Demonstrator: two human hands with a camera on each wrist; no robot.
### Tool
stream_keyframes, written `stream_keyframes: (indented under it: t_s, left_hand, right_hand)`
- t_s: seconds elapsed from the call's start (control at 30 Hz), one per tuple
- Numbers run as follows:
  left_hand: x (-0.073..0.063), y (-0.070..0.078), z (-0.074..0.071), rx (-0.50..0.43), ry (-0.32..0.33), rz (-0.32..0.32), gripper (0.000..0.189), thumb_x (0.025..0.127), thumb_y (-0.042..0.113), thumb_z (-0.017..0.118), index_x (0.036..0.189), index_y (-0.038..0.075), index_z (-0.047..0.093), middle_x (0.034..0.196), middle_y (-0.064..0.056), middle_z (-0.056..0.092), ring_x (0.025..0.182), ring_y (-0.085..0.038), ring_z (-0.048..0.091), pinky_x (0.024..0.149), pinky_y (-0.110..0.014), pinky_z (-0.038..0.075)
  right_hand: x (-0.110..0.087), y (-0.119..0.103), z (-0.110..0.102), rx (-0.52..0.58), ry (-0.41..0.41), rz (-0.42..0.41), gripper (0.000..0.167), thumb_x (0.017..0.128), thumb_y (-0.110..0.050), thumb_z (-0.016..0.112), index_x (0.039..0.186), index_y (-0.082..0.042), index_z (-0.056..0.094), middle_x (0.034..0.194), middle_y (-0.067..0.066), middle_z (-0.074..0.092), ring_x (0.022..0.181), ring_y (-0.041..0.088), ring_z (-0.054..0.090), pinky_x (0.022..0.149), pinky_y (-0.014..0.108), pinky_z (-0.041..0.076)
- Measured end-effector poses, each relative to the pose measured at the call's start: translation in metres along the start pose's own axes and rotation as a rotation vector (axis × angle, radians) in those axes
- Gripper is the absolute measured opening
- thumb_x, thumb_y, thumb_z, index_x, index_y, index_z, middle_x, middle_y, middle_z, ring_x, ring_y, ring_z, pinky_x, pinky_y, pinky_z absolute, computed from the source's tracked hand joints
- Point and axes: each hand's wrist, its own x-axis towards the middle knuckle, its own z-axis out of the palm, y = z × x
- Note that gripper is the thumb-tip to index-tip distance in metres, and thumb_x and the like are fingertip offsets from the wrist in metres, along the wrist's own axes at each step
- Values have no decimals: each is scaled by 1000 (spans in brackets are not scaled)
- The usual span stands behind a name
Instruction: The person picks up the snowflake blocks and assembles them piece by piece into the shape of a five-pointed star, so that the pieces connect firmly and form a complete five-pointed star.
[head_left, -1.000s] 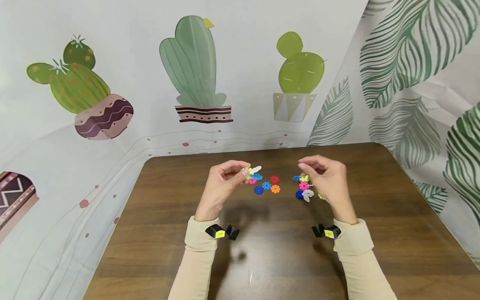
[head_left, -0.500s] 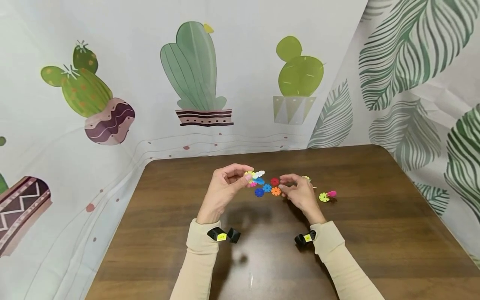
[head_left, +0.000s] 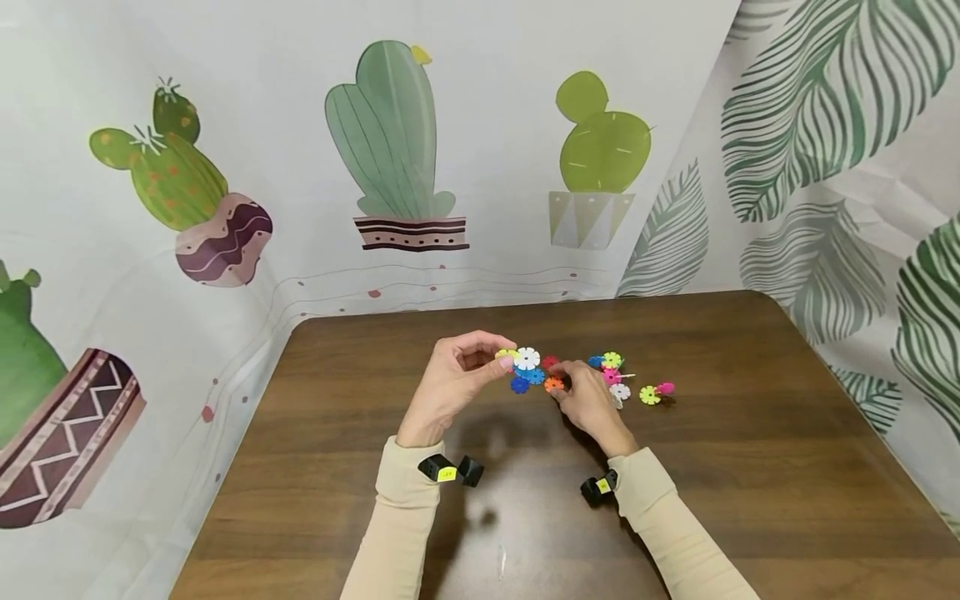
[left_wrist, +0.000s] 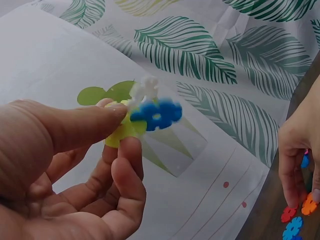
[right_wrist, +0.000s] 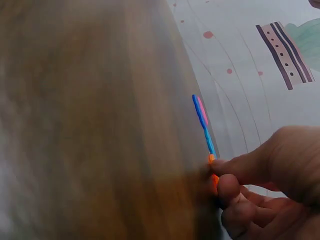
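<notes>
My left hand [head_left: 450, 379] pinches a yellow notched snowflake disc [left_wrist: 116, 139] between thumb and fingers, raised above the table. A white disc [head_left: 527, 358] and a blue disc [left_wrist: 157, 116] are joined to it. Low at the tabletop, my right hand [head_left: 594, 402] pinches an orange snowflake disc [head_left: 553, 384] by its edge with thumb and fingertip. Beside that lie a red disc [head_left: 550, 362], partly covered by the fingers, a light blue disc [head_left: 536, 377] and a dark blue disc [head_left: 520, 386]. A pink disc [right_wrist: 202, 111] shows behind the dark blue one in the right wrist view.
Right of my right hand sits a group with blue [head_left: 595, 361], yellow [head_left: 612, 360], pink [head_left: 611, 377] and white discs [head_left: 620, 391]. Farther right, a yellow disc [head_left: 649, 396] joins a pink one [head_left: 666, 388]. A printed cloth [head_left: 502, 167] hangs behind the wooden table [head_left: 337, 467].
My right hand has moved left and down from above the right-hand group to the orange disc. My left hand has turned its joined discs, so the white one now faces the head camera.
</notes>
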Motion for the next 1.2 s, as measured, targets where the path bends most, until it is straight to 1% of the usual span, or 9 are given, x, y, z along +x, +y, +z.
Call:
stream_keyframes:
  t_s: [0.07, 0.17, 0.3, 0.47, 0.6, 0.73, 0.87, 0.97, 1.2]
  left_hand:
    - [0, 0, 0, 3, -1, -1, 17, 94, 7, 82, 111, 3, 80, 98, 2, 77, 85, -12, 67, 74, -21, 54]
    - [-1, 0, 0, 6, 5, -4, 15, 94, 7, 82, 108, 3, 80, 97, 2, 78, 84, -11, 66, 73, -20, 53]
    - [-1, -1, -1, -1, 24, 3, 16, 93, 7, 83, 108, 3, 80, 96, 2, 78, 83, -11, 67, 73, -20, 54]
    - [0, -1, -3, -35, 33, 35, 18, 94, 7, 83, 110, 0, 78, 95, 3, 76, 80, -10, 67, 71, -20, 55]
    - [1, 1, -3, -53, 35, 37, 19, 94, 7, 82, 110, -2, 78, 92, 3, 75, 77, -10, 67, 72, -20, 57]
    - [1, 1, -3, -58, 40, 33, 18, 95, 6, 81, 110, -3, 77, 90, 3, 74, 76, -10, 68, 73, -21, 59]
    - [1, 0, -3, -59, 41, 30, 19, 95, 7, 81, 111, -2, 77, 91, 3, 75, 78, -13, 68, 74, -22, 61]
    - [1, 0, -3, -60, 41, 31, 20, 95, 7, 81, 111, -3, 77, 91, 3, 75, 78, -13, 69, 74, -22, 61]
    - [1, 0, -2, -50, 48, 38, 19, 95, 8, 81, 110, -2, 77, 91, 3, 75, 77, -10, 68, 73, -21, 59]
  right_hand:
    - [0, 0, -1, -7, -24, 12, 32, 94, -5, 79, 126, -4, 75, 124, 20, 73, 114, 37, 69, 97, 55, 57]
    - [0, 0, -4, -17, -57, 35, 30, 94, -6, 79, 124, -4, 75, 119, 18, 72, 112, 34, 66, 96, 53, 56]
    - [1, 2, -7, -6, -60, 46, 21, 92, -7, 81, 113, -5, 77, 103, 13, 74, 94, 26, 65, 85, 43, 56]
    - [2, 1, -19, 41, -59, 13, 7, 93, -9, 83, 98, -7, 79, 87, 7, 74, 76, 17, 59, 70, 31, 47]
    - [1, -8, -35, 91, -5, -46, 7, 93, -14, 84, 96, -8, 81, 86, 7, 78, 71, 15, 59, 66, 29, 46]
    - [-3, -24, -55, 119, 68, -94, 13, 96, -13, 81, 106, -5, 84, 93, 12, 82, 70, 17, 56, 66, 30, 44]
    - [-10, -40, -72, 176, 113, -106, 17, 98, -10, 78, 114, -4, 82, 88, 12, 80, 64, 15, 55, 63, 28, 43]
    - [-15, -49, -82, 230, 131, -107, 17, 98, -10, 78, 113, -4, 81, 77, 8, 74, 57, 10, 55, 56, 26, 43]
    - [-27, -66, -98, 308, 162, -129, 16, 96, -16, 82, 109, -7, 81, 71, 6, 71, 54, 7, 55, 50, 25, 44]
